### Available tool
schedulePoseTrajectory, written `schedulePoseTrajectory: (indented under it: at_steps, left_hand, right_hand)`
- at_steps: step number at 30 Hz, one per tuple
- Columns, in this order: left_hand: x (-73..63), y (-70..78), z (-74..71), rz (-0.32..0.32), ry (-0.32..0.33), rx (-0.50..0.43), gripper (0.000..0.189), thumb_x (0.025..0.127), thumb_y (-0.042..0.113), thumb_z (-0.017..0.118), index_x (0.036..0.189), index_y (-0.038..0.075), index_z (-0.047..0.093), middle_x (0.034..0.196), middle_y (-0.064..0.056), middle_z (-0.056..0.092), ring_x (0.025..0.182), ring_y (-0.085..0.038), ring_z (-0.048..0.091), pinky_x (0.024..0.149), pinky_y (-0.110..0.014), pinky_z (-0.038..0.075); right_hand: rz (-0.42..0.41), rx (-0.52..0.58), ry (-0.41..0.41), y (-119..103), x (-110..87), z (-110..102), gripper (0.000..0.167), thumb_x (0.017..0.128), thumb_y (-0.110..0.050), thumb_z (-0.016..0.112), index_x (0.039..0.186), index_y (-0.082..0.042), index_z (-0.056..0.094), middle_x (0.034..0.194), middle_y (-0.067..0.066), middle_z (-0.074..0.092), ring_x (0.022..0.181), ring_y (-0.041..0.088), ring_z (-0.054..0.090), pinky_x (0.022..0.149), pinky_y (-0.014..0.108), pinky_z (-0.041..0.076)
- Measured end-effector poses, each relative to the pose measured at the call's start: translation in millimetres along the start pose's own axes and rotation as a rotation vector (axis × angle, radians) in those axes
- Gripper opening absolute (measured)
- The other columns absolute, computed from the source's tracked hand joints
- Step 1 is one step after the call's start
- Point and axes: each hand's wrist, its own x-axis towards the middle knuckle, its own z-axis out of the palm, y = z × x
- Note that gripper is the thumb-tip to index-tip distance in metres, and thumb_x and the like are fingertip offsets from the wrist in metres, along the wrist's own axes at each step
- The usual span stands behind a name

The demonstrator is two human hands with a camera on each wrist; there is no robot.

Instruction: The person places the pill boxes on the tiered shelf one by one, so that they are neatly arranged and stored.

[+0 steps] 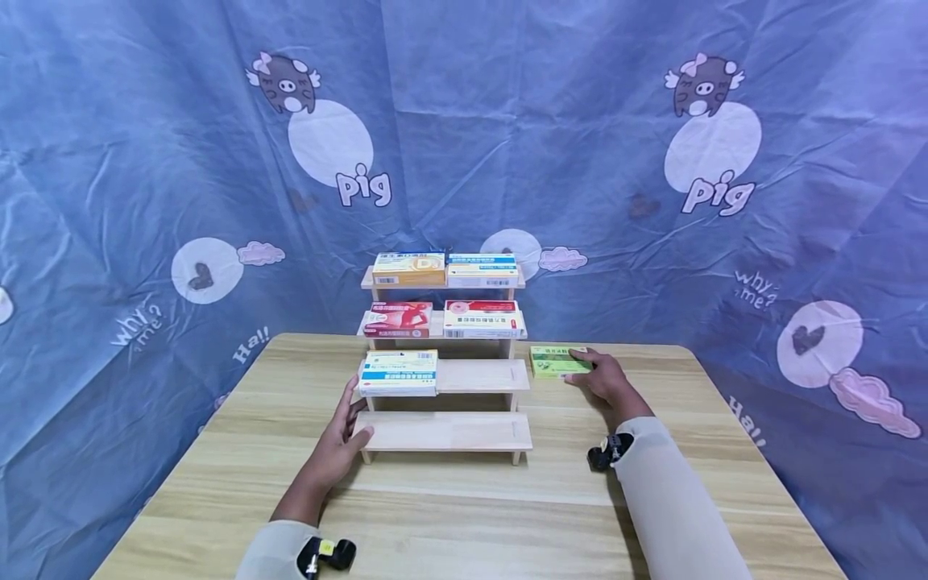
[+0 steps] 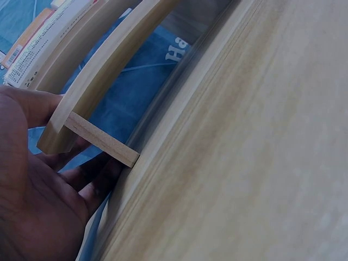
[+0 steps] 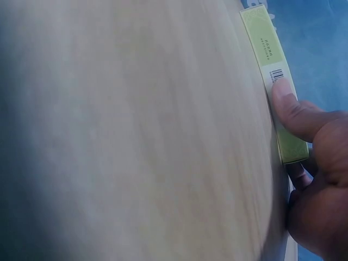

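Observation:
A stepped wooden rack (image 1: 444, 431) stands on the table with medicine boxes on its upper three steps. My left hand (image 1: 337, 447) grips the left end of its lowest step, thumb on top and fingers beside and below the board, as the left wrist view also shows. Right of the rack, my right hand (image 1: 603, 377) pinches a green medicine box (image 1: 548, 362) by its right end. In the right wrist view, my thumb lies on the side of this green box (image 3: 265, 46), close to its barcode. The box is low over the tabletop.
The top step carries an orange-white box (image 1: 409, 270) and a blue-white box (image 1: 482, 271). Below are a pink-red box (image 1: 397, 320) and a red-white box (image 1: 483, 320). Another blue-white box (image 1: 399, 373) lies on the third step's left half. A blue curtain (image 1: 464, 145) hangs behind the table (image 1: 464, 524).

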Motion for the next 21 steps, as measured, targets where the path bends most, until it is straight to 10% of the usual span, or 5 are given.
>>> schedulePoseTrajectory:
  at_steps: [21]
  left_hand:
    - [-0.8, 1.1, 0.1, -0.015, 0.002, 0.025, 0.094, 0.111, 0.011, 0.059, 0.177, 0.032, -0.005, 0.179, -0.025, 0.027, 0.167, -0.048, 0.026, 0.132, -0.068, 0.021]
  right_hand:
    - [-0.055, 0.143, 0.172, 0.2, -13.0, -2.3, 0.072, 0.102, -0.027, 0.080, 0.165, -0.015, 0.048, 0.180, 0.027, 0.017, 0.167, 0.052, 0.016, 0.135, 0.061, 0.021]
